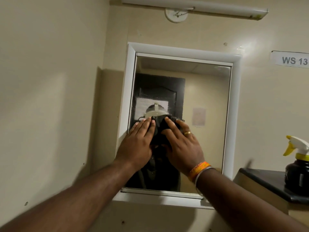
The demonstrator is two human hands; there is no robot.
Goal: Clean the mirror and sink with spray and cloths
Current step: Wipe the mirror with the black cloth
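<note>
A mirror (207,101) in a white frame hangs on the beige wall straight ahead. A dark cloth (161,129) lies flat against the glass in its lower left part. My left hand (139,141) and my right hand (182,143) both press on the cloth with straight fingers, side by side, the left one near the frame's left edge. My right hand wears a gold ring, and orange and white bands circle that wrist. A spray bottle (297,158) with a dark body, yellow collar and white-yellow trigger stands to the right. The sink is out of view.
A dark shelf (260,178) at the right carries the spray bottle, close to my right forearm. A tube light (200,7) runs along the wall above the mirror. A label reading "WS 13" (292,60) is stuck on the wall at upper right.
</note>
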